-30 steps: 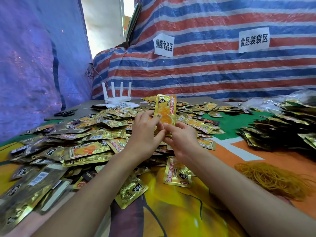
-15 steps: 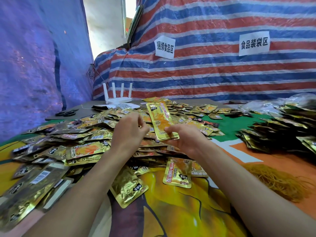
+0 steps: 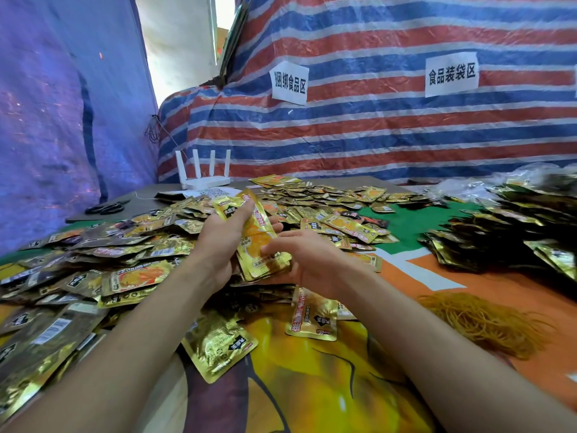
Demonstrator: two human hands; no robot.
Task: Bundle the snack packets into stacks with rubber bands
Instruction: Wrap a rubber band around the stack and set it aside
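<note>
A thin stack of gold and orange snack packets [image 3: 257, 239] is held tilted above the heap of loose packets [image 3: 125, 270]. My left hand [image 3: 221, 242] grips the stack from the left, thumb across its upper face. My right hand [image 3: 307, 260] pinches the stack's lower right corner with its fingertips. A pile of tan rubber bands [image 3: 480, 320] lies on the table to the right of my right forearm. No band is visible on the stack.
Two loose packets [image 3: 218, 345] [image 3: 313, 317] lie near my forearms. A dark heap of bundled packets [image 3: 512, 232] fills the right side. A white router [image 3: 204, 176] and black scissors [image 3: 107, 208] sit at the back left. Striped tarp walls close in behind.
The packets went from upright to tilted and lower. My left hand, briefly off to the left, came back and took hold of the stack again. My right hand slid to its lower end.
</note>
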